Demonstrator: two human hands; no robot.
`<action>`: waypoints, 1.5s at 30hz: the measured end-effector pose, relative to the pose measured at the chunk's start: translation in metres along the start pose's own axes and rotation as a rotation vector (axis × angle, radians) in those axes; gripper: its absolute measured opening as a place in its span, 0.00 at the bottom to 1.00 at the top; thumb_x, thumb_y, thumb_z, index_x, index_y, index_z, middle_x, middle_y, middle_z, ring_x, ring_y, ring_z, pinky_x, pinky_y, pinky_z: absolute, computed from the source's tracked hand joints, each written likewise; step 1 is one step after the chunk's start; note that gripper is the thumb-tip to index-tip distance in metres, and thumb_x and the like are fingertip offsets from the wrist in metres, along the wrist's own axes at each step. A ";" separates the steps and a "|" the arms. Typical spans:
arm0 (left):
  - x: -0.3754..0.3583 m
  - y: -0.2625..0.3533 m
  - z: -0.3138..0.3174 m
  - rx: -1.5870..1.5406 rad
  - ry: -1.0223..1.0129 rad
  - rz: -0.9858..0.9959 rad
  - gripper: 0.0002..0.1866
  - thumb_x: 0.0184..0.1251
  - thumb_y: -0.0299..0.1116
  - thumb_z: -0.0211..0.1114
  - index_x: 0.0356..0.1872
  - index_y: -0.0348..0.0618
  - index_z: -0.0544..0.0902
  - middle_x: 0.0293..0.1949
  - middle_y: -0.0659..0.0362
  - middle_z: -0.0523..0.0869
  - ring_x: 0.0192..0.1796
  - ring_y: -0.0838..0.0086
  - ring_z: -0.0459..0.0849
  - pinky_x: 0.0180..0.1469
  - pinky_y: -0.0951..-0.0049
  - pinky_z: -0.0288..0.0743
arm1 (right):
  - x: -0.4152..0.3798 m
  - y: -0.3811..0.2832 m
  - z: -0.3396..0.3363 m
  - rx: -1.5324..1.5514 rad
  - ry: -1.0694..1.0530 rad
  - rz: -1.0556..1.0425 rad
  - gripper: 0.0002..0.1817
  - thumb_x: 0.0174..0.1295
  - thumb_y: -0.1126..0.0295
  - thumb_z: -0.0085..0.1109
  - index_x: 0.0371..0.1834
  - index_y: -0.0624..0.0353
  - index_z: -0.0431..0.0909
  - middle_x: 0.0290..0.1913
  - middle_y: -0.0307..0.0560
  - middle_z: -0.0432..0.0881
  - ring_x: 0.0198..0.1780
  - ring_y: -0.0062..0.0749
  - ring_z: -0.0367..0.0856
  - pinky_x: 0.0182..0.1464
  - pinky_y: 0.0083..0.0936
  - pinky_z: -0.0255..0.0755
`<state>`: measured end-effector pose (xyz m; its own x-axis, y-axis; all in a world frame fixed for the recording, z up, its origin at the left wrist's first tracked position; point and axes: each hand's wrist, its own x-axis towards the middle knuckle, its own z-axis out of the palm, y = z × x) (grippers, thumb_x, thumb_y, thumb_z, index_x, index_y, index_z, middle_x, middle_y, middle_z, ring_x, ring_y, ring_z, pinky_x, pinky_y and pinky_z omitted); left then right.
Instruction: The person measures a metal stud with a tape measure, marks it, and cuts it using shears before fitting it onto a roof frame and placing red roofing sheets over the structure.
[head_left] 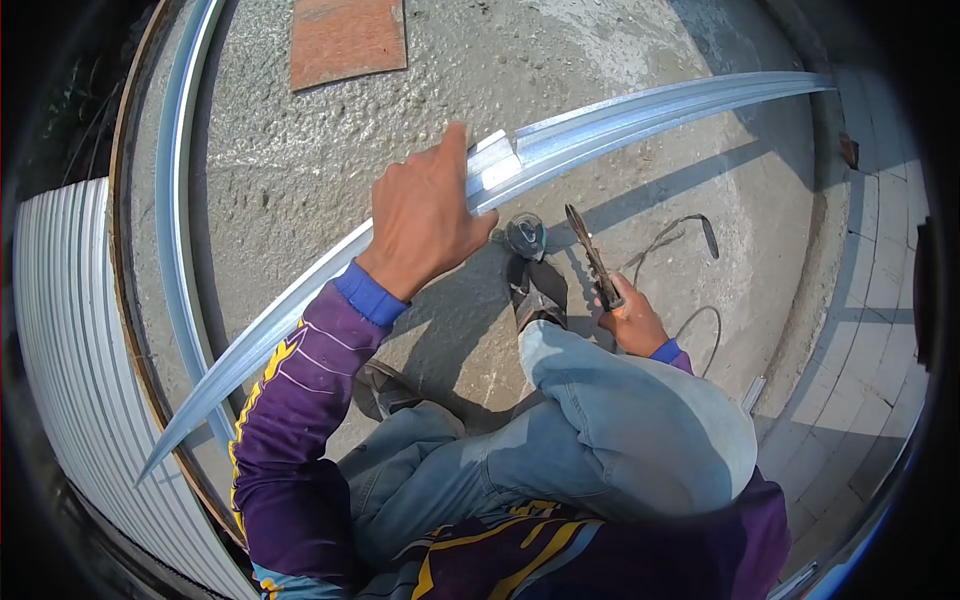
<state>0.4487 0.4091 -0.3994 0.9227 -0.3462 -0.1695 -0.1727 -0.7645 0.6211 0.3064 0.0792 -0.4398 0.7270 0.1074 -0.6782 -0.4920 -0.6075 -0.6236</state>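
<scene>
A long, shiny metal channel (640,118) runs slantwise across the view, with a cut in its upper flange (517,140) just right of my left hand. My left hand (422,208) is closed over this channel, thumb on the near side and fingers on the far side. Low on the right, my right hand (637,322) grips a pair of tin snips (594,252) by the handles. Their blades point up and left, apart from the channel. My right palm and part of the handles are hidden from above.
Another metal channel (170,180) lies along the left edge of the rough concrete floor (290,160). A reddish board (348,42) is at the top. Corrugated sheet (75,300) lies beyond the left edge. A round dark object (526,235) sits by my shoe; a dark cord (672,232) lies right.
</scene>
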 end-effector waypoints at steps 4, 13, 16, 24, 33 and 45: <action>0.011 -0.010 0.015 0.015 0.075 0.012 0.29 0.53 0.42 0.76 0.48 0.35 0.71 0.30 0.45 0.84 0.29 0.51 0.84 0.32 0.56 0.76 | -0.006 -0.043 0.003 -0.015 -0.007 -0.174 0.33 0.54 0.74 0.61 0.66 0.65 0.64 0.46 0.55 0.80 0.46 0.42 0.82 0.46 0.33 0.77; 0.040 -0.041 0.014 -0.163 -0.258 0.009 0.22 0.67 0.49 0.66 0.29 0.35 0.85 0.23 0.50 0.84 0.26 0.65 0.83 0.31 0.62 0.74 | 0.023 -0.049 0.025 -0.009 -0.124 -0.087 0.37 0.54 0.68 0.61 0.68 0.64 0.61 0.48 0.68 0.81 0.37 0.57 0.86 0.42 0.40 0.77; 0.047 -0.056 0.029 -0.328 -0.300 -0.056 0.23 0.59 0.52 0.73 0.28 0.36 0.87 0.19 0.52 0.82 0.24 0.66 0.81 0.31 0.62 0.73 | 0.036 -0.047 0.031 0.022 -0.152 -0.057 0.36 0.55 0.71 0.60 0.70 0.63 0.60 0.50 0.59 0.80 0.42 0.41 0.83 0.46 0.33 0.76; 0.045 -0.053 0.024 -0.386 -0.321 -0.039 0.32 0.44 0.56 0.81 0.38 0.34 0.88 0.29 0.49 0.88 0.32 0.60 0.87 0.39 0.61 0.78 | 0.044 -0.024 0.043 0.016 -0.140 -0.171 0.43 0.53 0.65 0.62 0.73 0.68 0.55 0.62 0.71 0.72 0.59 0.57 0.77 0.63 0.38 0.67; 0.050 -0.057 0.025 -0.404 -0.395 -0.105 0.32 0.40 0.53 0.83 0.40 0.34 0.88 0.30 0.50 0.88 0.34 0.61 0.87 0.41 0.62 0.78 | 0.041 -0.012 0.049 0.020 -0.168 -0.195 0.43 0.53 0.66 0.62 0.73 0.68 0.55 0.64 0.70 0.70 0.63 0.58 0.73 0.63 0.43 0.68; 0.053 -0.059 0.025 -0.373 -0.387 -0.117 0.32 0.41 0.54 0.82 0.40 0.35 0.88 0.29 0.50 0.88 0.34 0.61 0.87 0.41 0.61 0.77 | 0.043 -0.018 0.053 0.099 -0.135 -0.155 0.42 0.54 0.67 0.60 0.74 0.64 0.55 0.65 0.70 0.69 0.61 0.54 0.76 0.63 0.39 0.68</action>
<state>0.4993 0.4220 -0.4645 0.7221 -0.4988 -0.4793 0.1226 -0.5896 0.7983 0.3213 0.1362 -0.4790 0.7301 0.3016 -0.6132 -0.4289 -0.4963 -0.7548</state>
